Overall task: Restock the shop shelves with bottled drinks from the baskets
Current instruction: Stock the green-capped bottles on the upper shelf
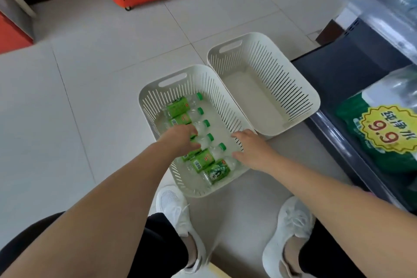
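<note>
On the shop floor, beside the dark shelf (334, 74), we see two white baskets touching: left basket (158, 101), right basket (270, 63). Our left hand (180, 140) curls over a middle bottle (205, 142); our right hand (250, 149) hovers, fingers spread. Six bottles (178, 108) lie side by side in the left basket (five green caps (199, 96) show). We judge them light, stiff and slick, so we should grip the labelled waist.

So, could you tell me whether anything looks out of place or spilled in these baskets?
Nothing stands out. The bottles lie on their sides in a tidy row in the nearer basket, with nothing spilled. The other basket beside it is simply empty.
</note>
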A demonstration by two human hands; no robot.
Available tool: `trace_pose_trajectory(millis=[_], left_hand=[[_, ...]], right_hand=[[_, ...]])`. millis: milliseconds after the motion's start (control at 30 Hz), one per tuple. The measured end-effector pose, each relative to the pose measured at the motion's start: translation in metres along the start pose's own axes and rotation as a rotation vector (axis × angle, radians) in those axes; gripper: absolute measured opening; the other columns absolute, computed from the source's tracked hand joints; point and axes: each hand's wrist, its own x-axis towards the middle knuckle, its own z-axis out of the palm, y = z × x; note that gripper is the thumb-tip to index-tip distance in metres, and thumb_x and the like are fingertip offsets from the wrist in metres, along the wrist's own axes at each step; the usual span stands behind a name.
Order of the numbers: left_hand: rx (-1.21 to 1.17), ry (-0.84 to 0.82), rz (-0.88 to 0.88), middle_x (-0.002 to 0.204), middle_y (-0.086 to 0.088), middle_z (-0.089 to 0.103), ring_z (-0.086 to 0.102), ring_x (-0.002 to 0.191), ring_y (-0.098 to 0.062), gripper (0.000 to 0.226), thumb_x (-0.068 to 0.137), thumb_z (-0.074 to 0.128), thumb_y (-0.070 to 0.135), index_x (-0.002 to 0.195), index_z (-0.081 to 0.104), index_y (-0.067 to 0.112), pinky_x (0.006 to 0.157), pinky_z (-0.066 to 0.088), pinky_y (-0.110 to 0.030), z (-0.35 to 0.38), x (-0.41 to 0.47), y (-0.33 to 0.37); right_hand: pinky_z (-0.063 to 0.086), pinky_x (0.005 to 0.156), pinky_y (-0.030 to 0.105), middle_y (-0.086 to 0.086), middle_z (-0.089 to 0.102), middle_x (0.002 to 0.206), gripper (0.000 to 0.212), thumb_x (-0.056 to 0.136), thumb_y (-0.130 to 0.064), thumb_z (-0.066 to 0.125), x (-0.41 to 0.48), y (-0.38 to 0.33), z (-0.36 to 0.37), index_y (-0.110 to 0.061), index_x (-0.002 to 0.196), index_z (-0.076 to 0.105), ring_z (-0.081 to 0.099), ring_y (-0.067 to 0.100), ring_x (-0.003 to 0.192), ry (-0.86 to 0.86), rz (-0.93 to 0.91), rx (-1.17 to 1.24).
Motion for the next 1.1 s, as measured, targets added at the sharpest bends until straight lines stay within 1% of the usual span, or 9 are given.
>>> trace_pose_trajectory(millis=[200, 367, 567, 700, 800, 867, 967, 1033, 1100], left_hand=[[0.226, -0.139, 0.077, 0.138, -0.005, 0.048, 0.044, 0.126, -0.027, 0.060, 0.086, 0.065, 0.038, 0.137, 0.041, 0.020, 0.103, 0.041, -0.042, 0.025, 0.041, -0.013], [0.262, -0.189, 0.071, 0.141, -0.006, 0.045, 0.043, 0.128, -0.028, 0.067, 0.083, 0.069, 0.037, 0.140, 0.038, 0.021, 0.106, 0.039, -0.045, 0.041, 0.085, -0.028], [0.217, -0.211, 0.043, 0.139, -0.009, 0.044, 0.045, 0.126, -0.029, 0.068, 0.083, 0.069, 0.034, 0.141, 0.037, 0.020, 0.105, 0.040, -0.042, 0.053, 0.121, -0.035], [0.119, -0.212, 0.015, 0.141, -0.007, 0.044, 0.044, 0.127, -0.026, 0.069, 0.082, 0.071, 0.030, 0.141, 0.037, 0.018, 0.106, 0.037, -0.037, 0.064, 0.128, -0.036], [-0.003, -0.220, -0.023, 0.140, -0.006, 0.046, 0.046, 0.126, -0.024, 0.069, 0.079, 0.074, 0.027, 0.139, 0.040, 0.020, 0.105, 0.037, -0.035, 0.074, 0.127, -0.038], [-0.075, -0.213, -0.050, 0.139, -0.005, 0.046, 0.047, 0.125, -0.023, 0.070, 0.078, 0.075, 0.026, 0.139, 0.042, 0.020, 0.106, 0.037, -0.035, 0.076, 0.124, -0.039], [-0.168, -0.219, -0.070, 0.137, -0.003, 0.050, 0.050, 0.122, -0.021, 0.071, 0.077, 0.076, 0.028, 0.139, 0.042, 0.020, 0.104, 0.040, -0.034, 0.072, 0.119, -0.035], [-0.235, -0.244, -0.076, 0.136, -0.003, 0.051, 0.050, 0.121, -0.020, 0.074, 0.076, 0.077, 0.031, 0.139, 0.041, 0.019, 0.103, 0.040, -0.033, 0.070, 0.117, -0.031], [-0.291, -0.276, -0.089, 0.138, -0.003, 0.049, 0.050, 0.122, -0.021, 0.079, 0.074, 0.077, 0.036, 0.141, 0.039, 0.021, 0.104, 0.041, -0.036, 0.068, 0.115, -0.029]], right_hand=[[0.035, 0.106, 0.036, 0.012, 0.033, 0.146, 0.062, 0.092, -0.019, 0.054, 0.062, 0.010, 0.026, -0.018, 0.147, 0.025, 0.040, 0.028, 0.130, -0.151, 0.090, -0.014], [0.037, 0.105, 0.036, 0.013, 0.034, 0.147, 0.060, 0.093, -0.016, 0.051, 0.110, 0.026, 0.054, -0.014, 0.147, 0.024, 0.040, 0.029, 0.131, -0.198, 0.182, 0.104], [0.041, 0.096, 0.035, 0.012, 0.032, 0.149, 0.059, 0.097, -0.022, 0.048, 0.150, 0.038, 0.085, -0.017, 0.148, 0.020, 0.044, 0.027, 0.127, -0.199, 0.319, 0.281], [0.040, 0.100, 0.037, 0.011, 0.033, 0.149, 0.056, 0.100, -0.025, 0.040, 0.164, 0.042, 0.102, -0.021, 0.150, 0.017, 0.043, 0.028, 0.128, -0.239, 0.369, 0.333], [0.046, 0.088, 0.033, 0.012, 0.037, 0.145, 0.052, 0.101, -0.025, 0.035, 0.168, 0.044, 0.112, -0.022, 0.150, 0.018, 0.052, 0.025, 0.116, -0.257, 0.375, 0.388], [0.044, 0.081, 0.028, 0.012, 0.039, 0.142, 0.050, 0.100, -0.027, 0.039, 0.171, 0.044, 0.115, -0.021, 0.148, 0.024, 0.053, 0.025, 0.114, -0.242, 0.387, 0.443], [0.046, 0.090, 0.034, 0.010, 0.050, 0.131, 0.036, 0.096, -0.022, 0.049, 0.177, 0.045, 0.116, -0.016, 0.132, 0.045, 0.053, 0.025, 0.111, -0.188, 0.439, 0.532], [0.049, 0.088, 0.036, 0.009, 0.057, 0.119, 0.019, 0.092, -0.013, 0.055, 0.178, 0.046, 0.118, -0.017, 0.111, 0.055, 0.054, 0.022, 0.100, -0.119, 0.475, 0.623], [0.049, 0.086, 0.036, 0.007, 0.059, 0.112, 0.013, 0.089, -0.007, 0.057, 0.175, 0.045, 0.116, -0.019, 0.093, 0.057, 0.055, 0.021, 0.097, -0.092, 0.478, 0.732]])
